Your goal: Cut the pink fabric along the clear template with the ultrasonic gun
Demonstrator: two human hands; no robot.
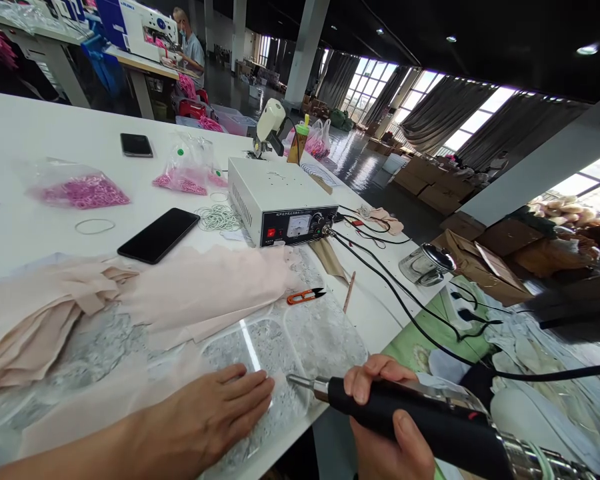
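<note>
My right hand point(387, 427) is wrapped around the black body of an ultrasonic cutter handpiece point(430, 423). Its metal tip points left, just beyond the fingertips of my left hand point(220, 413). That left hand lies flat, palm down, fingers stretched out, on a sheer pale pink fabric piece point(105, 400) over a grey marbled mat point(325, 333). Farther back, a stack of pale pink fabric pieces point(215, 287) is spread on the mat, with more folded fabric point(35, 320) at the left. Orange thread snips point(305, 296) rest right of the stack.
A white generator box point(280, 193) stands behind the mat, its black cables point(405, 303) running right. Nearby are a black phone point(159, 235), green elastic loops point(219, 218), bags of pink pieces point(83, 191) and a glass mug point(425, 265). Someone sits at a sewing machine point(145, 30) behind.
</note>
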